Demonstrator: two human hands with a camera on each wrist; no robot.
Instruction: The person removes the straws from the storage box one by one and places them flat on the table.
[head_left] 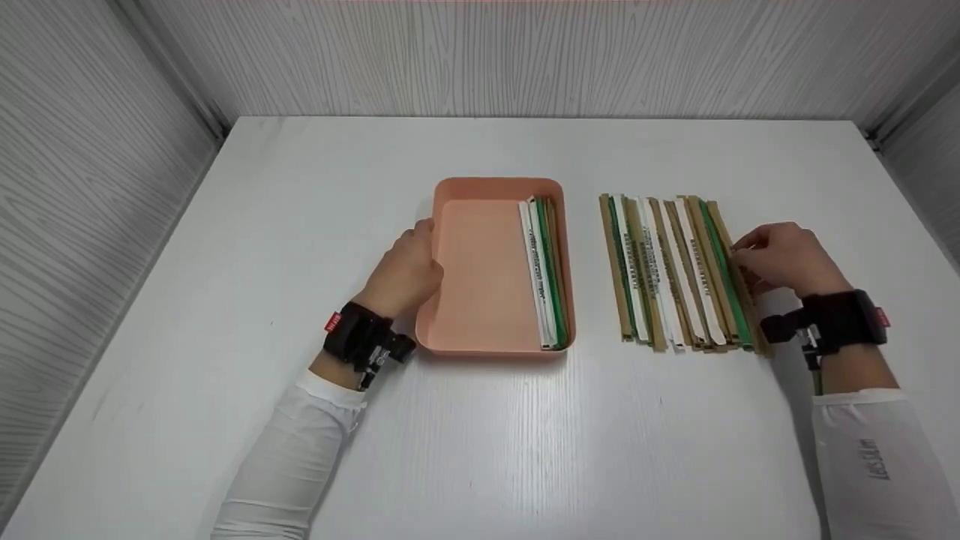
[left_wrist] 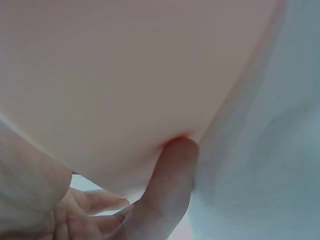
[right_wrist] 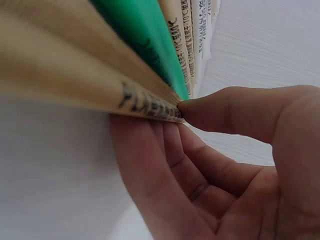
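Observation:
A shallow salmon-pink tray (head_left: 480, 277) lies on the table, with several wrapped straws (head_left: 541, 270) in white, green and brown along its right wall. My left hand (head_left: 405, 270) holds the tray by its left side; in the left wrist view a fingertip (left_wrist: 180, 155) presses against the pale tray wall (left_wrist: 125, 75). To the right of the tray, a row of wrapped straws (head_left: 660, 274) lies side by side. At the row's right end, my right hand (head_left: 784, 259) pinches a brown wrapped straw (right_wrist: 75, 80) between thumb and fingers; dark print shows on its wrapper. A green straw (right_wrist: 145, 40) lies beside it.
The white table (head_left: 480, 435) ends at a grey wood-grain back panel (head_left: 480, 60), with similar panels at left and right. A strip of bare table separates the tray from the straw row. Dark wrist cameras are strapped on both wrists.

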